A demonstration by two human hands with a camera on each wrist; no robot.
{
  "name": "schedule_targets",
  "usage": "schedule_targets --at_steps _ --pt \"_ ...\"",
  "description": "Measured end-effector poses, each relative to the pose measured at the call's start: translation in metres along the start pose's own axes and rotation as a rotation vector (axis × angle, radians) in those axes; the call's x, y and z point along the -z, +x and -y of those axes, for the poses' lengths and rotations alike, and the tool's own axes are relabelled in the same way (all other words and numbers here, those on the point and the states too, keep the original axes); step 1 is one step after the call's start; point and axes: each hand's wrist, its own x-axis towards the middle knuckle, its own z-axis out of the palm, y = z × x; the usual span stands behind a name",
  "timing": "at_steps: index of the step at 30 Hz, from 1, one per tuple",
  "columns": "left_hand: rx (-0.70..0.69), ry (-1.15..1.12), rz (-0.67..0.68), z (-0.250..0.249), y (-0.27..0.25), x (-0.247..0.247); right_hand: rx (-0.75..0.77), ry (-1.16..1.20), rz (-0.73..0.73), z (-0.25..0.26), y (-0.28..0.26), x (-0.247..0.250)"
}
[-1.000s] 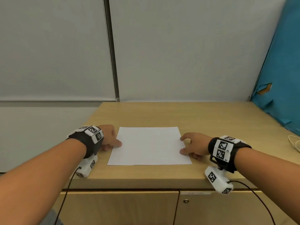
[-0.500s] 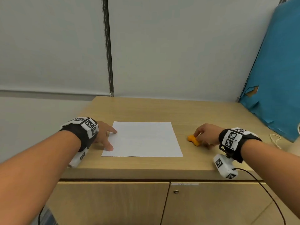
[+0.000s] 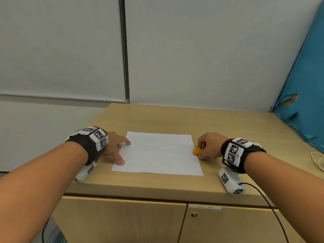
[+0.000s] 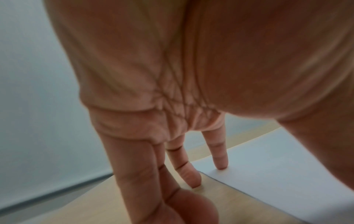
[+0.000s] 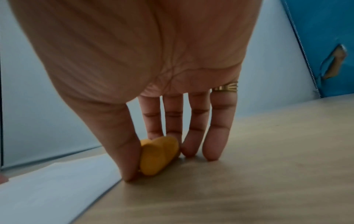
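Smooth, pale wooden worktop (image 3: 175, 118), with a thin white paper sheet (image 3: 157, 153) lying flat near its front edge, about midway between its left and right edges. Plain, with square corners and no folds to see.

Left hand (image 3: 114, 148) open, with fingers (image 4: 220, 160) straight and spread. Pointing fingertip and thumb tip pressing down along the sheet's left edge, another fingertip on the bare wood just beside it.

Right hand (image 3: 209, 146) pinching a small orange lump (image 3: 197, 151) between the thumb and the first two fingers. Smooth and dull, not shiny, shaped like two round bumps stuck together. Held low against the wood, right beside the sheet's right edge, with the thumb tip at that edge. Last two fingertips resting on the wood next to the lump. Thin gold ring (image 5: 226, 87) on the finger farthest from the thumb.

Big blue board (image 3: 306, 93) leaning at the worktop's far right corner, with a torn spot showing brown under the blue. Bit of white cord (image 3: 317, 158) curled at the right edge, well apart from the hands
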Motion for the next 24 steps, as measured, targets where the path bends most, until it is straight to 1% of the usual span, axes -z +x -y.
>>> schedule_targets --at_steps 9,12,17,20,24 --pt "-0.028 -0.025 0.036 0.005 -0.004 0.0 0.048 -0.043 -0.018 -0.008 0.013 -0.002" --pt "-0.052 -0.04 0.031 0.007 -0.007 0.001 0.054 -0.025 -0.022 -0.013 0.017 -0.004" --pt "-0.142 -0.088 -0.016 0.029 -0.001 -0.005 0.068 0.002 -0.012 -0.015 0.024 -0.005" --pt "-0.178 -0.098 0.005 0.041 0.004 -0.011 0.088 0.038 0.014 -0.017 0.025 -0.003" --pt "-0.224 -0.024 -0.002 0.041 0.01 -0.017 0.106 0.078 0.036 -0.019 0.024 -0.005"
